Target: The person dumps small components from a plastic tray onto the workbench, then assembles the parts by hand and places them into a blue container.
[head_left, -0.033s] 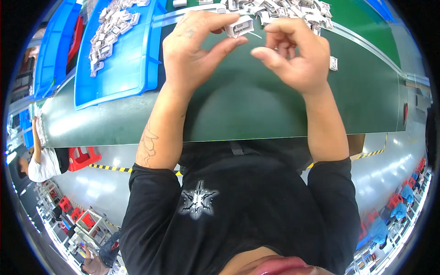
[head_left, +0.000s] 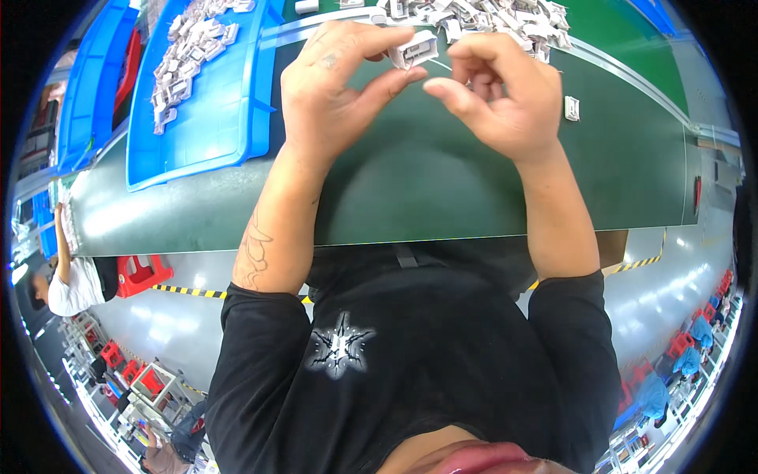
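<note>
My left hand (head_left: 332, 87) pinches a small white plastic housing (head_left: 415, 50) between thumb and forefinger, above the dark green table. The housing is box-shaped, and its hollow side with inner ribs shows. My right hand (head_left: 509, 99) is just to the right of it. Its thumb and forefinger are apart, with the other fingers curled in behind them, and I see nothing gripped in it. A thin pale strip (head_left: 444, 64) shows between the housing and my right hand; I cannot tell what it is attached to. One similar white housing (head_left: 572, 109) lies right of my right hand.
A blue tray (head_left: 209, 150) with many white housings stands on the left. Beyond my hands lies a heap of white pieces (head_left: 505, 20), past a pale rail (head_left: 608, 71). The table's near edge (head_left: 426, 239) runs in front of my body. A co-worker (head_left: 75, 284) is at far left.
My right hand has shifted slightly left, closer to the housing. My left hand keeps its pinch with almost no movement.
</note>
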